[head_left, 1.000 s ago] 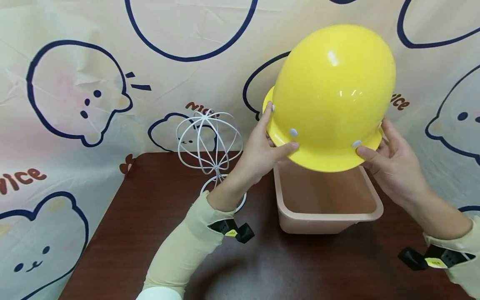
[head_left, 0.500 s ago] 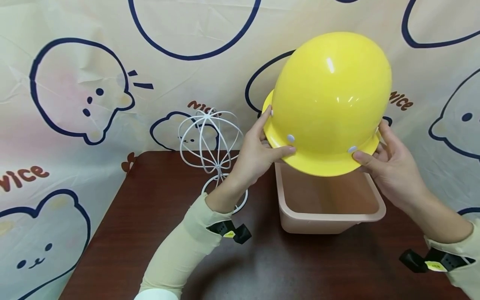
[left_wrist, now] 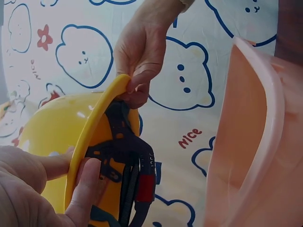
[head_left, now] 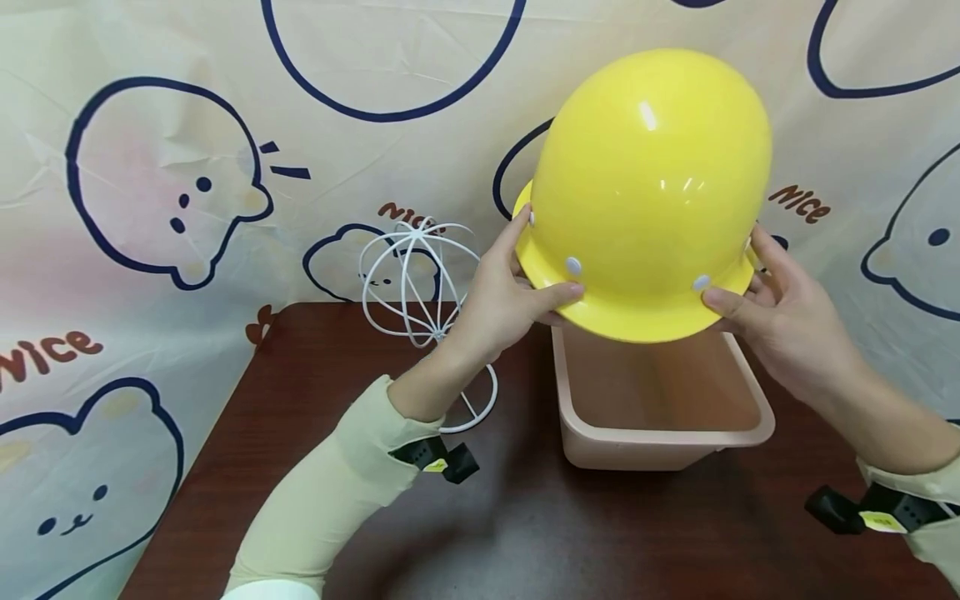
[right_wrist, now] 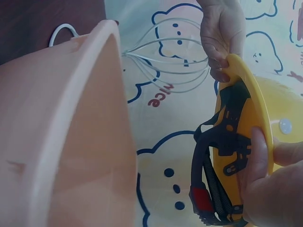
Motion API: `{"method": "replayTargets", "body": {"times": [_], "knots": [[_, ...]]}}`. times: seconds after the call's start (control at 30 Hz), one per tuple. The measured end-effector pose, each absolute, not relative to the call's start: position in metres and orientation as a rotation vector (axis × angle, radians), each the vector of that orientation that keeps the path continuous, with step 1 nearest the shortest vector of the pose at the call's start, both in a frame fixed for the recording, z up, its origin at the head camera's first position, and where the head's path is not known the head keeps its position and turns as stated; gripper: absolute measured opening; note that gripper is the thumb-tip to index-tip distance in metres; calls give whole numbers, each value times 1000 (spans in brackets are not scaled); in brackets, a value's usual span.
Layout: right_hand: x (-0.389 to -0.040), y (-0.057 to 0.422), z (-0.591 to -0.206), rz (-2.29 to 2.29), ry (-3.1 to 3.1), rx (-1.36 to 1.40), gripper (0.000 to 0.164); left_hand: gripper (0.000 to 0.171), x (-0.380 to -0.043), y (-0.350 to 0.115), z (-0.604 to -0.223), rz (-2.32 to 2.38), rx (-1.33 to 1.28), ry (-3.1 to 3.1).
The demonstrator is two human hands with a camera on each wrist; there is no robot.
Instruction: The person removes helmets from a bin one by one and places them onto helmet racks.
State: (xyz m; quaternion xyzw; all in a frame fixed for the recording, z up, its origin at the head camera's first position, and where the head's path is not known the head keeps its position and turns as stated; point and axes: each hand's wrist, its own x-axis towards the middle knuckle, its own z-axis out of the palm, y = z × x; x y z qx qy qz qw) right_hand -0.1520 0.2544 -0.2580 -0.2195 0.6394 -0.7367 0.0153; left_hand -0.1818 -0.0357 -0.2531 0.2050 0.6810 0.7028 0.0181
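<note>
A yellow hard hat [head_left: 648, 183] is held in the air with its dome up, over the back of a pink-beige bin [head_left: 663, 437]. My left hand [head_left: 506, 287] grips its brim on the left, thumb on the outside. On the right, my right hand [head_left: 795, 321] pinches the brim near a white rivet. From below, the left wrist view shows the dark inner suspension [left_wrist: 123, 146] with a red piece on its band. The same dark headband [right_wrist: 215, 156] hangs under the brim in the right wrist view.
Left of the bin, a white wire stand [head_left: 420, 283] with a balloon-shaped cage stands on the dark wooden table [head_left: 300, 400], partly hidden by the left forearm. A cartoon-print cloth [head_left: 390, 158] hangs behind the table.
The hard hat has shifted left with both hands, dipping a little and then rising again. The left forearm has moved left, showing more of the wire stand's base ring.
</note>
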Motion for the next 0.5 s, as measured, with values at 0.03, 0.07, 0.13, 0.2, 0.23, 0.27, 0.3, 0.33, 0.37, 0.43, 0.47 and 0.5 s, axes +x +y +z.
{"method": "replayTargets", "body": {"times": [0.03, 0.07, 0.13, 0.2, 0.23, 0.27, 0.3, 0.33, 0.37, 0.43, 0.47, 0.5], "knots": [[-152, 253, -256, -2288, 1996, -675, 81, 99, -181, -37, -251, 2178, 639, 2129], [-152, 251, -254, -2285, 1997, -669, 81, 99, -180, -39, -249, 2175, 641, 2135], [-153, 248, -250, -2283, 1994, -659, 81, 99, -178, -42, -245, 2168, 638, 2156], [-153, 244, -246, -2277, 1997, -658, 80, 98, -177, -46, -241, 2159, 638, 2178], [-154, 242, -244, -2270, 2001, -660, 80, 98, -176, -49, -239, 2156, 629, 2188], [-154, 239, -243, -2269, 1994, -667, 79, 98, -175, -51, -238, 2152, 625, 2196], [-155, 236, -241, -2267, 1990, -671, 79, 99, -175, -54, -237, 2151, 614, 2203], [-156, 233, -240, -2266, 1978, -677, 79, 98, -174, -57, -236, 2149, 607, 2205], [-156, 230, -239, -2266, 1972, -671, 80, 98, -174, -60, -234, 2143, 601, 2210], [-157, 222, -238, -2272, 1956, -659, 81, 99, -173, -66, -233, 2125, 559, 2220], [-157, 218, -237, -2274, 1948, -652, 82, 99, -172, -70, -232, 2114, 543, 2225], [-158, 214, -237, -2273, 1948, -642, 83, 100, -171, -74, -230, 2103, 519, 2233]]}}
